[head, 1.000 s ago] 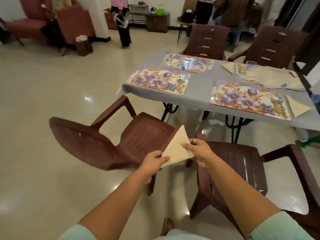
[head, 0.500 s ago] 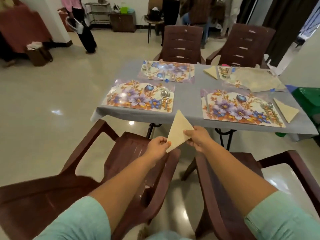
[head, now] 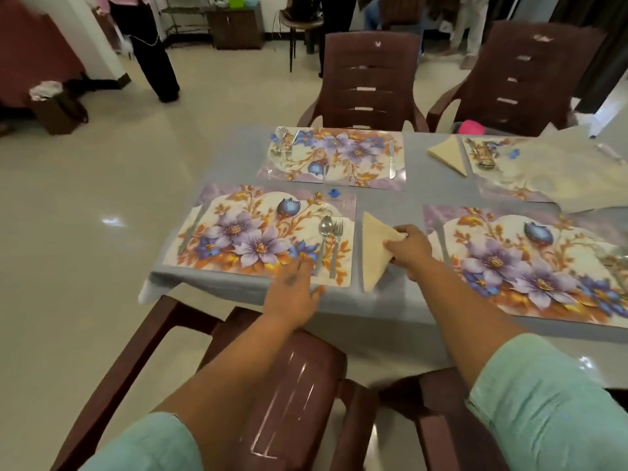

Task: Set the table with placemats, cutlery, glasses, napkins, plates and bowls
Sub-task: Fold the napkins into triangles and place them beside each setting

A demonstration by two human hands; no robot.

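The right hand (head: 406, 249) pinches the folded napkin (head: 373, 253) down onto the surface (head: 384, 307) just right of the fork (head: 336, 246), completing that setting, while the open left hand (head: 294, 294) steadies the placemat (head: 238, 232) beneath it.

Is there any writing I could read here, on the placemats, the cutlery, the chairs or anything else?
No readable words, numbers or brand names show anywhere.
The placemats, such as the near left placemat, carry only printed flowers, no text.
The far chair has a small pale mark at the top of its back, too small and blurred to read.
The napkin under the right hand is plain.
The spoon and fork show no legible stamp.
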